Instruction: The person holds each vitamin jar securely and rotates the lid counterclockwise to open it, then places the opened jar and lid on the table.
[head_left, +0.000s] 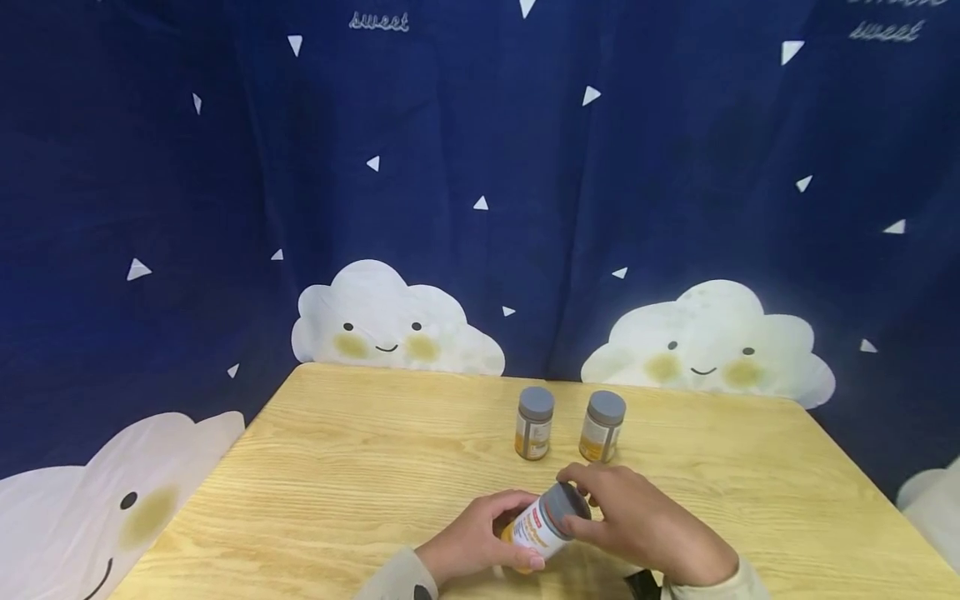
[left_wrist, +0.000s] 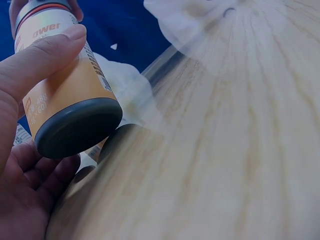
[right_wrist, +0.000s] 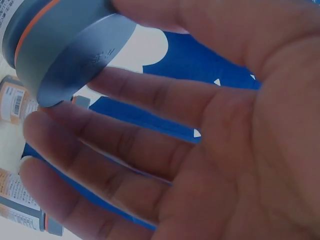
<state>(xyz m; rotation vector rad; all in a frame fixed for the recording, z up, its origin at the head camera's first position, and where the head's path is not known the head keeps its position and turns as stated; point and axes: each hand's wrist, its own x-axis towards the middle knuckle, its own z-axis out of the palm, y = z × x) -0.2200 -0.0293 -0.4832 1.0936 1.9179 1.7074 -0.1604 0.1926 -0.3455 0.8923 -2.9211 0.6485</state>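
Note:
A white and orange supplement bottle (head_left: pixel 531 533) with a grey lid (head_left: pixel 564 503) is tilted over the near part of the table, its lid end toward the right. My left hand (head_left: pixel 472 535) grips its body, thumb across the label in the left wrist view, where the dark base of the bottle (left_wrist: pixel 80 127) faces the camera. At the other end, my right hand (head_left: pixel 652 527) pinches the lid between thumb and fingertips. The right wrist view has the lid (right_wrist: pixel 65 55) at upper left, an orange ring showing at its lower edge, with the palm off it.
Two similar grey-lidded bottles stand upright farther back, one on the left (head_left: pixel 534 425) and one on the right (head_left: pixel 602 427). They are on a light wood table (head_left: pixel 360 467). Behind it hangs a dark blue curtain (head_left: pixel 450 125) with clouds and triangles.

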